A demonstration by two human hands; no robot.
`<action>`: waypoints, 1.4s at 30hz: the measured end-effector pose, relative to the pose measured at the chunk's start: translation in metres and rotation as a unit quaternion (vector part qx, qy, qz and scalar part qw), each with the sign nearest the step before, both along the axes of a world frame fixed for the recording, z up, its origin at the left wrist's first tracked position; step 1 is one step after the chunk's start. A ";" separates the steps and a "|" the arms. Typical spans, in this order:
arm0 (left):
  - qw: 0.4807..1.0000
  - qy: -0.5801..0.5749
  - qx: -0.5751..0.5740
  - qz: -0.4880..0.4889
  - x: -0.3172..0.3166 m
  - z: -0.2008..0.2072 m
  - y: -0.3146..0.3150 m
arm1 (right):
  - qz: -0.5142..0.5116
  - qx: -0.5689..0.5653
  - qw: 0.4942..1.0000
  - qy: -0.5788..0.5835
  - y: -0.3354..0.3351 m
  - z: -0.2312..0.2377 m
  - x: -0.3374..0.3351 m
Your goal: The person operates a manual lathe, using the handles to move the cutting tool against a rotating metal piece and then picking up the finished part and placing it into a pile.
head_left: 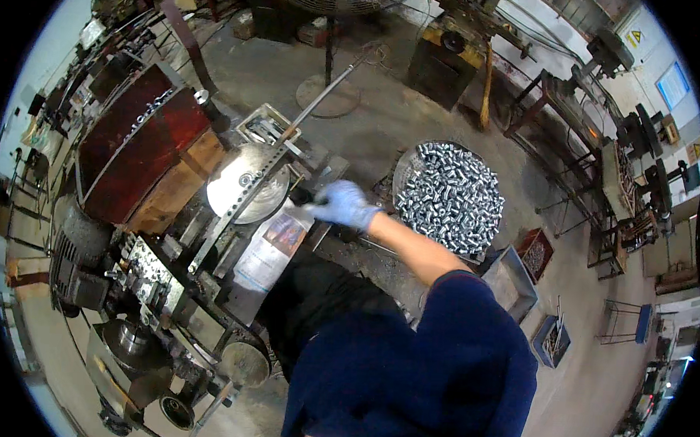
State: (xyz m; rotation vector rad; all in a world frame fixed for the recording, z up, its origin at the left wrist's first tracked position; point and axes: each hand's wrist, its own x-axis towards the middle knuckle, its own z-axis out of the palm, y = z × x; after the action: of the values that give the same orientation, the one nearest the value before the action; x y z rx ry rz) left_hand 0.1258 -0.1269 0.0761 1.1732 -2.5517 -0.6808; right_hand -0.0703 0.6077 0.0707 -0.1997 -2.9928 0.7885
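Note:
My right hand [343, 205], in a pale blue glove, reaches forward beside a round shiny metal disc [228, 177]. Its fingers are drawn together near a small black knob [301, 195]; what they hold, if anything, is too small to make out. Just below the fingertips lies a printed sheet [268, 250]. A long bar with holes [249, 190] runs slantwise across the disc. To the right of my hand, a round basket [403, 165] carries a heap of short shiny metal cylinders [452, 195]. My left hand does not show.
Left of the disc stands a dark red tray [128, 161] with small metal pieces along it. Machine parts [154, 269] crowd the lower left. A grey bin [523, 290], a red box [535, 252] and a blue box [551, 343] sit on the floor at right. Beyond stands a fan base [327, 98].

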 end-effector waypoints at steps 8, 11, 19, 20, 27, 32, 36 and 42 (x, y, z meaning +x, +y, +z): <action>0.999 -0.005 -0.014 0.046 -0.005 -0.012 -0.004 | -0.238 0.150 0.940 -0.194 0.171 -0.052 0.072; 0.999 -0.003 -0.016 0.049 -0.013 -0.014 -0.002 | -0.247 0.160 0.917 -0.268 0.199 -0.084 0.073; 0.999 0.006 -0.004 0.038 -0.004 -0.018 -0.007 | -0.238 0.082 0.907 -0.338 0.223 -0.095 0.055; 1.000 0.008 -0.002 0.021 -0.005 -0.021 -0.008 | -0.235 0.069 0.906 -0.345 0.228 -0.095 0.055; 0.910 0.254 -0.263 -0.198 0.008 -0.048 -0.042 | -0.200 0.098 0.940 -0.259 0.218 -0.116 0.052; 0.997 0.068 -0.034 -0.015 -0.001 -0.035 -0.013 | -0.247 0.085 0.932 -0.252 0.211 -0.119 0.051; 0.998 0.009 0.064 0.022 -0.005 0.005 0.022 | -0.241 0.105 0.944 -0.199 0.206 -0.106 0.053; 0.991 0.057 -0.034 -0.117 -0.025 0.068 0.055 | -0.114 -0.072 0.990 0.033 0.099 -0.019 0.043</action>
State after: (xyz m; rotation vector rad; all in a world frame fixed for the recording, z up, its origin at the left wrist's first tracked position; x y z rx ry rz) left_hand 0.1005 -0.0717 0.1441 0.7973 -2.6154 -0.6831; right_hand -0.0278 0.7071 0.0512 -0.4995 -2.7864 0.9623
